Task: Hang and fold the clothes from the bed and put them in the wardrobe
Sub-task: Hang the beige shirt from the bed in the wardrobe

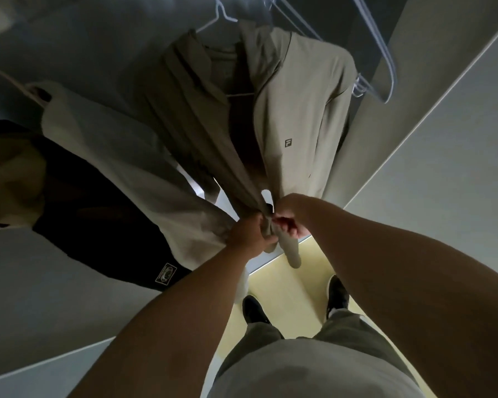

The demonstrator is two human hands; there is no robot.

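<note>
Grey shirt [314,369]: one, worn by the person, lowest in view; olive trousers below it.
Shoes: two, black, one [253,310] and the other [338,294], both on the yellow floor [285,282].
Hands: two, both bare forearms reaching forward and meeting at the jacket hem.
Left hand [250,234]: fingers curled tight around the bunched lower edge of the jacket's left front panel.
Right hand [291,216]: fingers curled, pinching the bottom of the right front panel, just beside the left hand.
Jacket [299,110]: one, khaki-olive, hooded, front open down the middle and drawn together at the hem; small square logo [288,143] on the chest.
Jacket position: hung inside the wardrobe [84,47] on a white wire hanger [222,15].
Hung garments: three in all; a cream garment [127,156] to the left touches the jacket, and a black garment [98,219] with a sewn patch [164,272] hangs further left.
Empty hangers [380,53]: several at upper right, exact count cannot be told.
</note>
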